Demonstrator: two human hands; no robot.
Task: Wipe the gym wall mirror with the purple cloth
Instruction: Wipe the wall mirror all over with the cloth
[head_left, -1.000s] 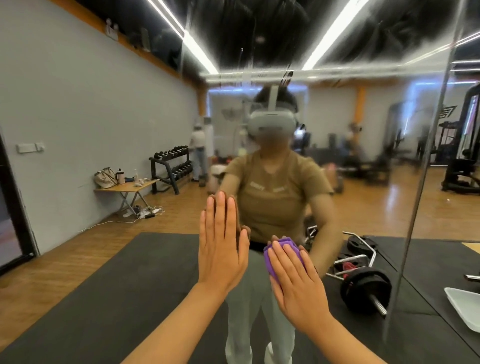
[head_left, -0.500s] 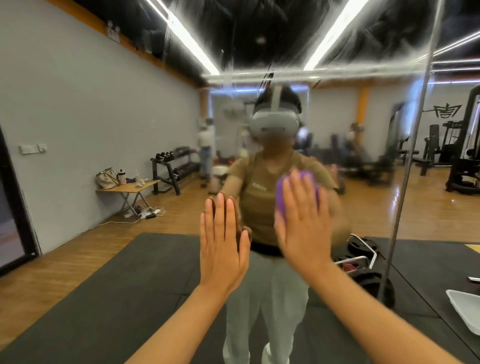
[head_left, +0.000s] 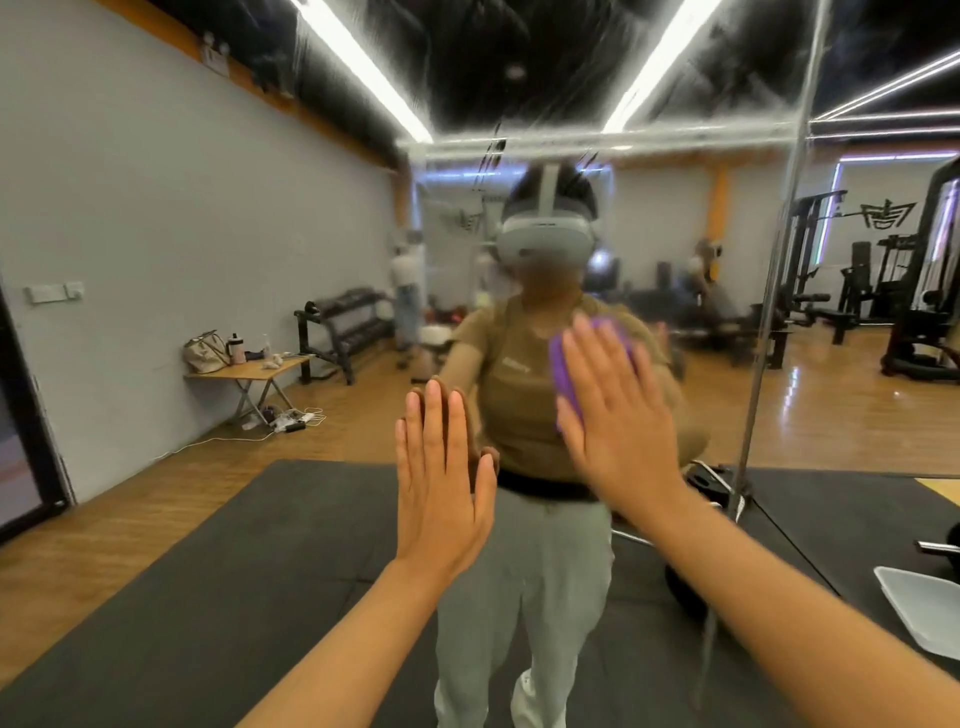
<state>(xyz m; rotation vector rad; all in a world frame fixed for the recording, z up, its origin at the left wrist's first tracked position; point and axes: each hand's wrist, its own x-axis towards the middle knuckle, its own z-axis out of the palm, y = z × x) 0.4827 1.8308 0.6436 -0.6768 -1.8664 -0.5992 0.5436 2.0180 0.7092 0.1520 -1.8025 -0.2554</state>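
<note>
Right hand (head_left: 613, 410), centre frame, fingers flat, pressing purple cloth (head_left: 563, 374) on mirror (head_left: 156, 208); left hand (head_left: 441, 483) flat, empty, bracing. Advice: even pressure, overlapping strokes.

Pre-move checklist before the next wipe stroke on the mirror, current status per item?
1. Purple cloth under the right hand: ok, straight fingers press it flat to the glass.
2. Left hand bracing: ok, flat palm on the mirror, apart from the cloth.
3. Cloth fully covered by the palm: not ok, purple shows past the fingertips and the thumb side.
4. Stroke path upward: cannot tell how clean it is; streaks show on the glass above the hands.
5. Mirror panel seam to the right of the cloth: ok, not yet reached.
6. Cloth dampness: cannot tell.
</note>
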